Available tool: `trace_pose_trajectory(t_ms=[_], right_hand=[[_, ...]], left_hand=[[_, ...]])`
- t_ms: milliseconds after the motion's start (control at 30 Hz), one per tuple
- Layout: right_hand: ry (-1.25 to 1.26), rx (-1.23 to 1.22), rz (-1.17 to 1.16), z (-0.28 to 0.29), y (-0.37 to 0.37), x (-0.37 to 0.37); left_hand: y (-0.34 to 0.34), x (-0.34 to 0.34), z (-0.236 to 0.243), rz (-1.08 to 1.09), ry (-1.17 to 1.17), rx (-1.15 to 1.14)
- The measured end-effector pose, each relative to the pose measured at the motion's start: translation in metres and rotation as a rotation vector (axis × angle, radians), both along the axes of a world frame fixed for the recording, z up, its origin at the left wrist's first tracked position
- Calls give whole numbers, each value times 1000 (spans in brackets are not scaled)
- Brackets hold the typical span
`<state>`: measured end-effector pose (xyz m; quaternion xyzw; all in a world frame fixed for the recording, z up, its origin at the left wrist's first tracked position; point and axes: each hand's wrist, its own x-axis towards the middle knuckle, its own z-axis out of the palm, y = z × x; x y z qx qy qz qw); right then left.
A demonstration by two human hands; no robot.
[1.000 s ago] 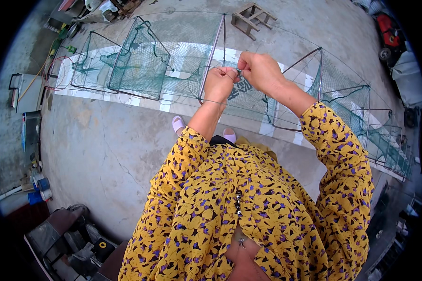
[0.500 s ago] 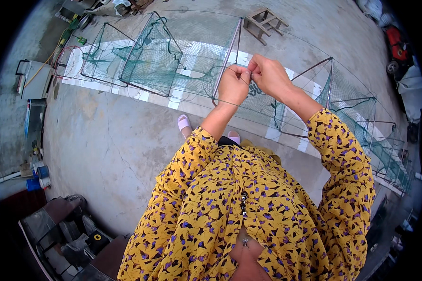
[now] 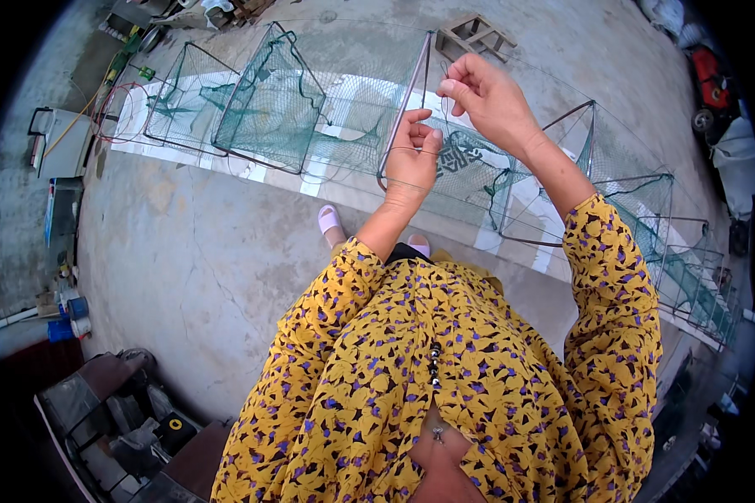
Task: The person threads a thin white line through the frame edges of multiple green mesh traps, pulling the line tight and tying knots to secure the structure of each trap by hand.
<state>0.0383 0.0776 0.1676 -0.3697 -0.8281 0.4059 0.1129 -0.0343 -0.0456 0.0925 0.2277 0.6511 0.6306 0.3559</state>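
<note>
A long, foldable fishing net trap (image 3: 268, 109) of green mesh on dark rectangular frames stretches in front of me from left to right. My right hand (image 3: 491, 101) is raised above its middle, thumb and fingers pinched on a thin dark cord (image 3: 445, 71) whose loop shows beside the fingertips. Lower and to the left is my left hand (image 3: 413, 159), fingers curled, with a fine line running across them and under the thumb. It is beside an upright metal frame (image 3: 407, 101) of the trap. A gap separates the two hands.
White sheeting (image 3: 252, 168) lies beneath the trap on the concrete floor (image 3: 184, 243). A small wooden stool (image 3: 476, 38) stands beyond it. At lower left is a dark vehicle-like object (image 3: 134, 419); a blue bucket (image 3: 59, 329) sits by the left wall. A red machine (image 3: 710, 80) is at far right.
My hands, earlier together at the fingertips, have parted. The right has moved up with the thin cord; the left has dropped slightly and its fingers have loosened.
</note>
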Motion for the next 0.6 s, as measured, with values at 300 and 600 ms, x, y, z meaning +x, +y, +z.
trace_pose_trajectory(t_ms=[300, 600], right_hand=[[635, -719, 116, 68, 0, 0], [-86, -915, 105, 55, 0, 36]], left_hand=[[8, -9, 10, -104, -25, -26], [5, -11, 3, 8, 100, -36]])
